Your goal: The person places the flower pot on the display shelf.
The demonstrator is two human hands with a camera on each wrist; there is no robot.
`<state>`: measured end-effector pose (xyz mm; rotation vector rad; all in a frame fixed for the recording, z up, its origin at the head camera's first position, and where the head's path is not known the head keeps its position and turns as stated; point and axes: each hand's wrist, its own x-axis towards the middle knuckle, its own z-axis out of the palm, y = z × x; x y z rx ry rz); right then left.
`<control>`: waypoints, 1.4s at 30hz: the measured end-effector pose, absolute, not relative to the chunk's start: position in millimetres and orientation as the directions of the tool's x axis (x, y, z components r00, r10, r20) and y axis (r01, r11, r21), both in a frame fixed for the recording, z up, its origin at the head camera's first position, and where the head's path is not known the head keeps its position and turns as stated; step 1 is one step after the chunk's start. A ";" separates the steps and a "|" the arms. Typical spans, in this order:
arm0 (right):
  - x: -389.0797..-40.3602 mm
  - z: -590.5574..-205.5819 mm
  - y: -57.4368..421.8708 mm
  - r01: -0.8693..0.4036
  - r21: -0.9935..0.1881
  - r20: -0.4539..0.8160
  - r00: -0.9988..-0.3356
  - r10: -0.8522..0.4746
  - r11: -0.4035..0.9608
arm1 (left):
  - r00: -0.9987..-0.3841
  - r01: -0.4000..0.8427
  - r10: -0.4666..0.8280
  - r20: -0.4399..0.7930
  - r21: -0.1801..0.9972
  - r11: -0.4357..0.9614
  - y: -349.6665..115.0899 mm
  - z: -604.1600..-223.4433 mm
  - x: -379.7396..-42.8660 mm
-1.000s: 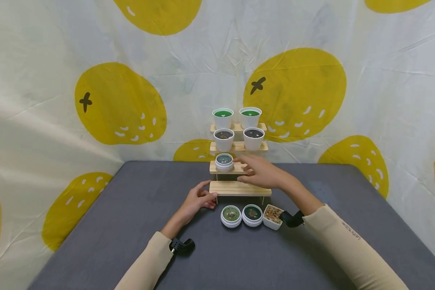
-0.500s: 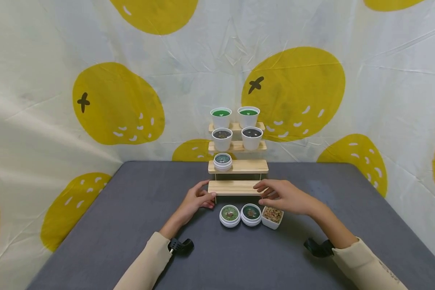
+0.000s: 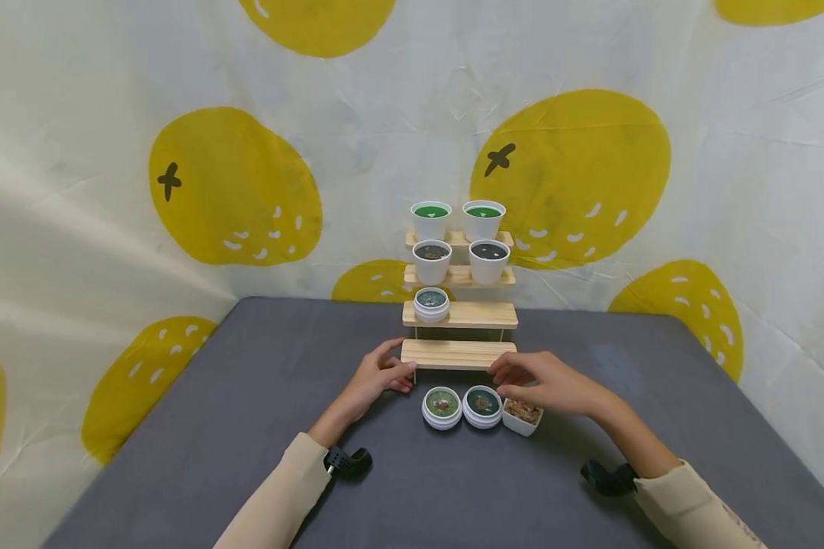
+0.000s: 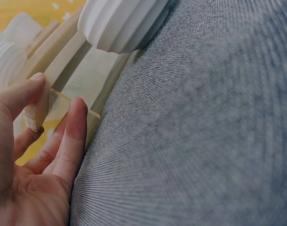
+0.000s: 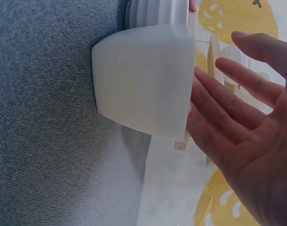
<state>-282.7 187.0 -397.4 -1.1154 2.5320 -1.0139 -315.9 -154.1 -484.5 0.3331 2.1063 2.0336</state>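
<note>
A wooden tiered stand point(image 3: 458, 354) rises from the table. My left hand point(image 3: 376, 372) grips the left end of its lowest plank; the left wrist view shows the thumb against one face and fingers around the other. My right hand point(image 3: 549, 383) holds nothing, its fingers loosely bent over a square white pot point(image 3: 522, 424) of brown, grainy bits, partly covering it. Whether they touch the pot is unclear. Left of it sit two round ribbed white pots, one with a dark green top point(image 3: 482, 418) and one with a lighter green top point(image 3: 442, 419).
One ribbed pot point(image 3: 431, 306) occupies the left of the second plank from the bottom. Higher planks bear two dark-topped cups point(image 3: 489, 263) and two green-topped cups point(image 3: 483, 223). Behind the grey table point(image 3: 247, 427) hangs a fruit-patterned curtain point(image 3: 398, 152).
My right hand has come away from beside the pot on the second plank, moving down and right to the square pot. My left hand keeps its place on the stand.
</note>
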 end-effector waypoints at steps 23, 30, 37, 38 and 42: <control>-282.9 -407.5 186.3 -0.559 -0.681 0.050 -0.680 -0.732 0.472 | -0.961 0.007 0.277 -0.003 0.999 0.035 -157.3 -498.6 -306.1; -283.1 -421.3 187.4 -0.544 -0.681 0.003 -0.671 -0.741 0.490 | -0.959 -0.006 0.284 -0.012 1.000 0.022 -154.4 -499.8 -304.7; -293.5 -442.9 181.6 -0.487 -0.708 -0.019 -0.711 -0.703 0.511 | -0.955 0.012 0.298 0.000 0.999 0.039 -153.9 -490.9 -312.8; -295.1 -443.1 181.5 -0.487 -0.711 -0.009 -0.716 -0.698 0.508 | -0.955 0.016 0.298 0.004 0.999 0.041 -153.7 -488.9 -314.5; -298.8 -439.9 181.6 -0.493 -0.713 0.010 -0.718 -0.696 0.498 | -0.957 0.029 0.291 0.014 0.998 0.048 -153.8 -481.9 -317.6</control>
